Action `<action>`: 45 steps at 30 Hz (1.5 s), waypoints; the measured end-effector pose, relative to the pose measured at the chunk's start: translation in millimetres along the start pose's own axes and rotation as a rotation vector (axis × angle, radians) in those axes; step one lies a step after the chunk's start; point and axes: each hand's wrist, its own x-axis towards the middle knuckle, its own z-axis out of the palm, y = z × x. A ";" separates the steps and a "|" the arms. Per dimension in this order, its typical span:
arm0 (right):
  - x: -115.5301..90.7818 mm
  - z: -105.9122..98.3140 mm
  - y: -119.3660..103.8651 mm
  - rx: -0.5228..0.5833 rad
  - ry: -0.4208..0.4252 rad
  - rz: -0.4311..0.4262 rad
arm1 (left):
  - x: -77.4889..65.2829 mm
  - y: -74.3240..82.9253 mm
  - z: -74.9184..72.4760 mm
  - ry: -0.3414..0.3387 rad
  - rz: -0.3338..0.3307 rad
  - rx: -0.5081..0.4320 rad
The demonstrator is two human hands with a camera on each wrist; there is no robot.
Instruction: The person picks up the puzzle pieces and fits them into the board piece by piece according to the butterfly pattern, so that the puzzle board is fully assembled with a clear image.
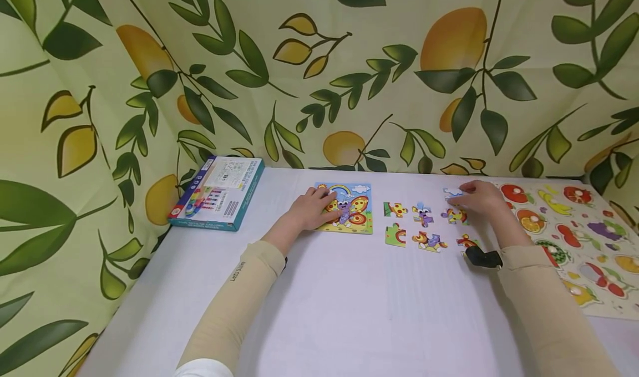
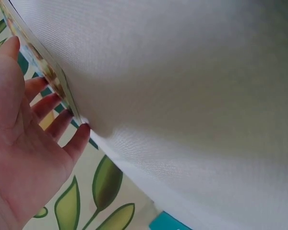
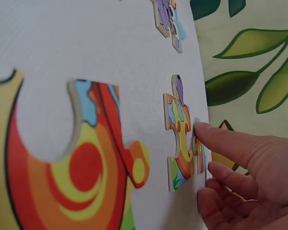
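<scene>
My left hand (image 1: 310, 208) rests on the left side of a square butterfly picture puzzle (image 1: 363, 226), its fingers spread over it. In the left wrist view, the fingertips lie along the puzzle's edge (image 2: 50, 72). My right hand (image 1: 481, 198) pinches a jigsaw piece (image 1: 451, 192) with a white cloud and blue sky between thumb and finger, at the back of a group of loose pieces. Just in front of it lies a yellow and orange wing piece (image 1: 454, 216). The right wrist view shows the thumb on the pinched piece's edge (image 3: 199, 151), the other fingers curled.
Several loose pieces lie in two rows, among them a purple face piece (image 1: 423, 215) and a green corner piece (image 1: 395, 235). A boxed set (image 1: 244, 199) sits at the back left. On the right is a fruit picture board (image 1: 589, 255). A patterned curtain (image 1: 319, 105) hangs behind the table.
</scene>
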 end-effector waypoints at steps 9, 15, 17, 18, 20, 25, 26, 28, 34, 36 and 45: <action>-1.8 -0.1 -4.3 0.035 0.028 0.018 | -1.0 0.1 -0.5 0.006 0.006 -0.008; -2.0 9.5 -24.2 0.206 0.161 -0.054 | -0.7 -1.2 -0.1 0.013 0.005 -0.028; -2.8 15.8 -38.4 0.292 0.159 -0.059 | -0.6 -1.4 -0.4 0.015 0.004 -0.036; -3.4 19.5 -46.2 0.338 0.141 -0.072 | -0.7 -1.4 -0.6 0.017 0.005 -0.038; -4.6 28.9 -62.7 0.424 0.098 -0.065 | -0.8 -1.3 -1.0 0.018 0.007 -0.041; -5.3 57.1 -96.9 0.506 -0.035 -0.074 | -0.9 0.2 -2.4 0.019 0.014 -0.054; -5.6 62.6 -102.3 0.508 -0.061 -0.089 | -1.0 0.8 -3.0 0.018 0.013 -0.062; -5.6 73.8 -112.4 0.511 -0.084 -0.086 | -1.3 2.0 -3.9 0.016 0.011 -0.073; -3.6 95.5 -132.8 0.533 -0.093 -0.084 | -2.1 4.7 -5.0 0.010 0.007 -0.078; -2.5 99.2 -136.3 0.527 -0.092 -0.091 | -1.8 4.9 -4.5 0.010 0.004 -0.070; 5.3 108.8 -142.5 0.484 -0.085 -0.073 | -1.5 6.7 -3.5 0.001 0.000 -0.044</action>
